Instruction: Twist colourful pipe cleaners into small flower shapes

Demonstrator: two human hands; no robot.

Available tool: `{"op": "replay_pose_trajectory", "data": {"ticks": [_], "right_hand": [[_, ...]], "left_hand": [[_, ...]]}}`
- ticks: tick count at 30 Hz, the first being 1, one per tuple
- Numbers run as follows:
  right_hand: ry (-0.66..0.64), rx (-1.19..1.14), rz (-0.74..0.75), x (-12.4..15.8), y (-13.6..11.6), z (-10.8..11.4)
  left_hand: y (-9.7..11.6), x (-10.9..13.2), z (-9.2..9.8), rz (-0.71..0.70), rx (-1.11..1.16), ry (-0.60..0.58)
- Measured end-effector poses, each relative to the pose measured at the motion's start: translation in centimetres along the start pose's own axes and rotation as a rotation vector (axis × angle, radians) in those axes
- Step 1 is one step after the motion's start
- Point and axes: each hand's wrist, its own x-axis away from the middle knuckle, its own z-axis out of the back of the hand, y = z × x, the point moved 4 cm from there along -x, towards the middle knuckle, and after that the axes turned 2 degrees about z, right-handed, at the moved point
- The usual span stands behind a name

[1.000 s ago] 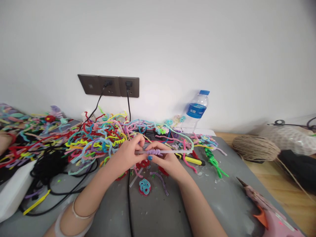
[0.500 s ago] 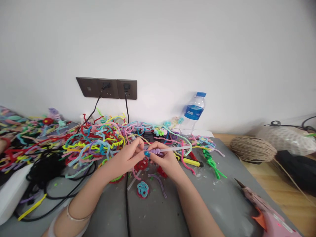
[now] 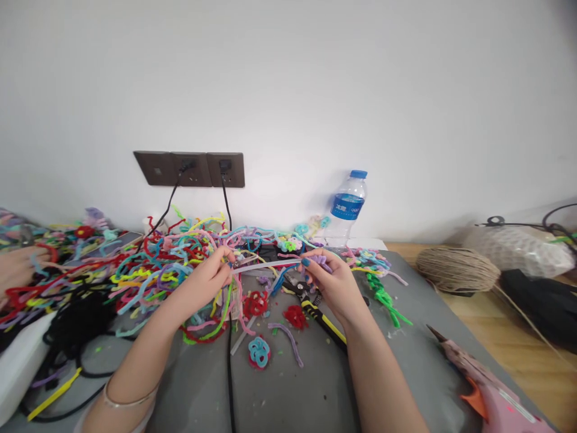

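Observation:
My left hand [image 3: 213, 275] pinches the left end of a translucent white glue stick [image 3: 265, 265]. The stick runs across to the fingertips of my right hand [image 3: 329, 282]. A coiled purple pipe cleaner [image 3: 321, 262] is held in my right fingers, and whether the stick's end still lies inside the coil is hidden. Below the hands lie two red pipe cleaner flowers, one to the left [image 3: 255, 304] and one to the right [image 3: 296, 316], plus a blue flower [image 3: 259, 352] and a loose purple piece [image 3: 288, 340]. Pliers with yellow-black handles [image 3: 322, 319] rest beside my right wrist.
Tangled coloured pipe cleaners [image 3: 153, 264] spread along the wall. A water bottle [image 3: 348, 207] leans there. Right are a twine ball [image 3: 457, 269] and a pink glue gun [image 3: 491, 385]. A black cable [image 3: 231, 385] crosses the mat. Another person's hand [image 3: 20, 270] is at far left.
My hands have moved apart, left hand leftward and right hand rightward. The glue stick now spans the gap, and the purple coil has shifted right with my right hand. The pliers are now uncovered.

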Motion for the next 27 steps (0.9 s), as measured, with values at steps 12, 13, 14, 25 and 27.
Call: {"op": "replay_pose_trajectory", "data": {"ticks": [12, 13, 14, 25, 27], "right_hand": [[-0.09, -0.042, -0.091, 0.0, 1.0, -1.0], [-0.15, -0.021, -0.105, 0.2, 1.2, -1.6], [-0.195, -0.002, -0.109, 0.3, 1.4, -2.2], [-0.326, -0.206, -0.219, 1.0, 3.0, -4.9], [-0.391, -0.203, -0.255, 1.3, 3.2, -5.2]], "left_hand": [[-0.7, -0.7, -0.8, -0.093, -0.189, 0.007], [-0.2, -0.7, -1.2, -0.138, -0.222, 0.013], [0.2, -0.6, -1.5, -0.176, -0.259, 0.051], [3.0, 0.8, -3.9, -0.379, 0.063, -0.055], [2.9, 0.7, -4.3, -0.39, 0.045, -0.051]]}}
